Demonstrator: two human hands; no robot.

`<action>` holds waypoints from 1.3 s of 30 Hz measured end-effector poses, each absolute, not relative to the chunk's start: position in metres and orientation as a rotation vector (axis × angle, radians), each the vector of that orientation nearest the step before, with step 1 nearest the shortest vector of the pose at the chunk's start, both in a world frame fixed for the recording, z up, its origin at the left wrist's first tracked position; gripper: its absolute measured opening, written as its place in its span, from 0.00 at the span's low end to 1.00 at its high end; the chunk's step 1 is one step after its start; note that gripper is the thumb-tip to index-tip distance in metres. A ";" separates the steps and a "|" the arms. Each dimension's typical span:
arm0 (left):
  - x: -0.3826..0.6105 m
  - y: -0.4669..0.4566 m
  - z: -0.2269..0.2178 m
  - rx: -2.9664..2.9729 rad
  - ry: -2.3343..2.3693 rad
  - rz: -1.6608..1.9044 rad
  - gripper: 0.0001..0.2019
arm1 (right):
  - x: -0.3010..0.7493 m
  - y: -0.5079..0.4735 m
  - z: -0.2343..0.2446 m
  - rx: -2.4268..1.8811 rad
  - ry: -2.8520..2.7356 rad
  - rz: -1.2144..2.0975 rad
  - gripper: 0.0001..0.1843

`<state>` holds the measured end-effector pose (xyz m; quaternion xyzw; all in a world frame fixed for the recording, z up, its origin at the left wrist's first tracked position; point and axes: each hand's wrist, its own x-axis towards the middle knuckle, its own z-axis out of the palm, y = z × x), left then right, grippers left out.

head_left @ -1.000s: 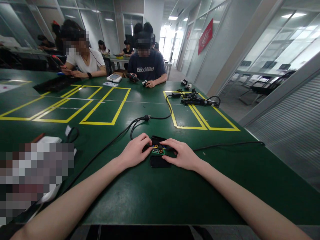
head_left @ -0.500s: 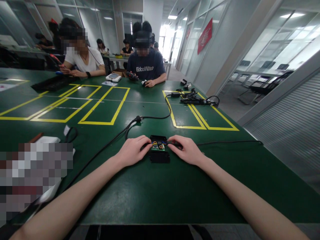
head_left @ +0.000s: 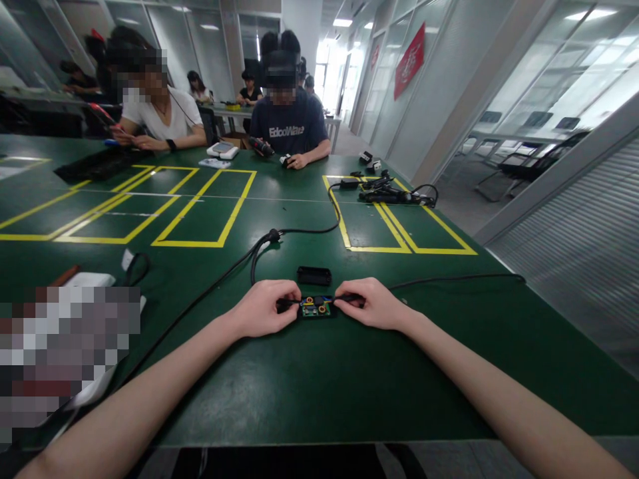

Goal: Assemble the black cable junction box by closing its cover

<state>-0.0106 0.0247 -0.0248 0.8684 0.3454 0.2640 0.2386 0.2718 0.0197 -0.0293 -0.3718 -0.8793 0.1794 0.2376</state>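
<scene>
Circuit board [head_left: 316, 308] sits over the table [head_left: 299, 386] between left hand [head_left: 263, 307] and right hand [head_left: 380, 305], which pinch the left cable [head_left: 286, 303] and right cable [head_left: 350, 299] close to its ends, seemingly to steady it evenly, a black casing half [head_left: 314, 275] lying just beyond.

Circuit board [head_left: 316, 308] shifted onto near black shell [head_left: 319, 317], now apart from far shell [head_left: 314, 275].

The circuit board [head_left: 316, 310] is green, with copper-orange coils [head_left: 322, 309] and yellow and blue wires [head_left: 309, 304]. Beyond the board, the case part [head_left: 314, 275] is plain black, as are the cables [head_left: 459, 277] to the board's left and right. The tabletop [head_left: 319, 386] around the board is dark green (pale glare aside), patterned farther past it with rectangles of yellow tape [head_left: 236, 211].
</scene>
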 end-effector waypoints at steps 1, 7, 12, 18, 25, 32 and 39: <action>-0.010 0.025 -0.025 2.384 0.990 0.742 0.03 | 0.272 0.021 -0.031 -1.048 -2.394 0.478 0.09; -0.009 0.026 -0.028 2.475 1.080 0.787 0.06 | 0.271 0.023 -0.032 -1.015 -2.341 0.493 0.09; -0.012 0.028 -0.027 2.481 0.951 0.781 0.08 | 0.274 0.024 -0.032 -0.948 -2.380 0.553 0.14; -0.012 0.028 -0.026 2.480 0.914 0.773 0.07 | 0.275 0.025 -0.033 -0.981 -2.377 0.567 0.13; -0.012 0.028 -0.027 2.471 0.924 0.764 0.06 | 0.276 0.025 -0.036 -0.968 -2.376 0.551 0.13; -0.013 0.027 -0.027 2.452 0.911 0.743 0.07 | 0.277 0.023 -0.034 -0.903 -2.425 0.468 0.12; -0.015 0.029 -0.028 2.443 0.888 0.730 0.08 | 0.275 0.022 -0.035 -0.816 -2.449 0.357 0.14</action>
